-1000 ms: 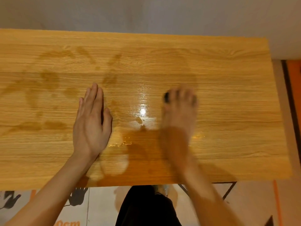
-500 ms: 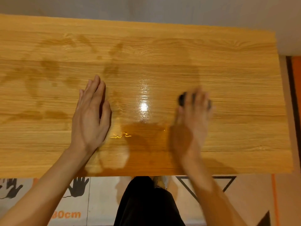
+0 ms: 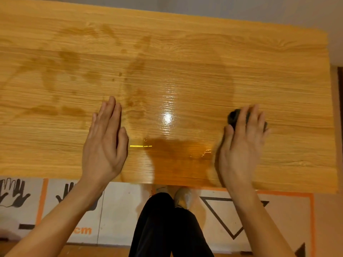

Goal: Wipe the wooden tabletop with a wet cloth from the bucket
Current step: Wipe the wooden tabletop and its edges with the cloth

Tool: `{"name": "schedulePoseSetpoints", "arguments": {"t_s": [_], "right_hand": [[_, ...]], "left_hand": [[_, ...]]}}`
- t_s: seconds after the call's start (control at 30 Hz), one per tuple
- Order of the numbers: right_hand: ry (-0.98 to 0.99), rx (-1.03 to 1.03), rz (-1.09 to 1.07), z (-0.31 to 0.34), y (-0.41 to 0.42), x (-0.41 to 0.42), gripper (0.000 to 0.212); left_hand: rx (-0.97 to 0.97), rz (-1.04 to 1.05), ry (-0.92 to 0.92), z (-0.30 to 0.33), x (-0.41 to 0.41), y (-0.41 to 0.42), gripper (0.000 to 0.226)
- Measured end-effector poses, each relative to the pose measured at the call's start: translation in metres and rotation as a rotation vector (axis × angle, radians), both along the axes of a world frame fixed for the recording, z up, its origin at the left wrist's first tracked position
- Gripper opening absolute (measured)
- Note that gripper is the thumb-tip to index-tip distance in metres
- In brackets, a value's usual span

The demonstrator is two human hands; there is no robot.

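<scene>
The wooden tabletop [image 3: 204, 52] fills the upper view, with dark wet streaks on its left half and a glossy wet patch in the middle. My right hand [image 3: 241, 143] presses flat, with straight fingers, on a small dark cloth [image 3: 233, 117] that shows only at the fingertips, right of the table's centre. My left hand [image 3: 104, 140] rests flat on the wood, fingers straight and together, holding nothing. No bucket is in view.
The table's near edge [image 3: 167, 183] runs just below my wrists and its right edge [image 3: 332, 127] lies beyond my right hand. Below are my dark-trousered legs [image 3: 167, 229] and a floor mat [image 3: 27, 201] with hand prints and a triangle.
My right hand has slid the cloth to the right across the tabletop, away from the glossy patch. My left hand has stayed where it was.
</scene>
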State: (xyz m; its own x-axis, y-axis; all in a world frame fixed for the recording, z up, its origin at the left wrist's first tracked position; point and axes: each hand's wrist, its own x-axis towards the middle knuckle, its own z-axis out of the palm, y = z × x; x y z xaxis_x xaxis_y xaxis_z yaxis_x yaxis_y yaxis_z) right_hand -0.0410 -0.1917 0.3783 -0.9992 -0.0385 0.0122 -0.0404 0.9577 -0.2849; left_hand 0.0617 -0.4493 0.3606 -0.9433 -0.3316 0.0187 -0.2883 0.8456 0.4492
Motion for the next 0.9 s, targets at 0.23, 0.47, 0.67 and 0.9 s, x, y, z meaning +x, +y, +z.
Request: {"name": "schedulePoseSetpoints", "arguments": {"t_s": [0.23, 0.47, 0.67, 0.9], "right_hand": [[0.072, -0.036, 0.561, -0.011, -0.115, 0.049, 0.058], [-0.035, -0.016, 0.073, 0.003, 0.066, -0.006, 0.051], [0.093, -0.107, 0.195, -0.007, -0.073, 0.060, 0.056], [0.045, -0.018, 0.484, -0.009, -0.051, 0.065, 0.055]], "left_hand": [[-0.024, -0.010, 0.016, 0.000, 0.001, -0.002, 0.054], [-0.023, 0.020, 0.028, 0.000, 0.002, 0.000, 0.054], [-0.020, 0.030, 0.036, 0.000, -0.001, 0.000, 0.053], [-0.023, 0.020, 0.040, 0.001, 0.000, 0.001, 0.054]]}}
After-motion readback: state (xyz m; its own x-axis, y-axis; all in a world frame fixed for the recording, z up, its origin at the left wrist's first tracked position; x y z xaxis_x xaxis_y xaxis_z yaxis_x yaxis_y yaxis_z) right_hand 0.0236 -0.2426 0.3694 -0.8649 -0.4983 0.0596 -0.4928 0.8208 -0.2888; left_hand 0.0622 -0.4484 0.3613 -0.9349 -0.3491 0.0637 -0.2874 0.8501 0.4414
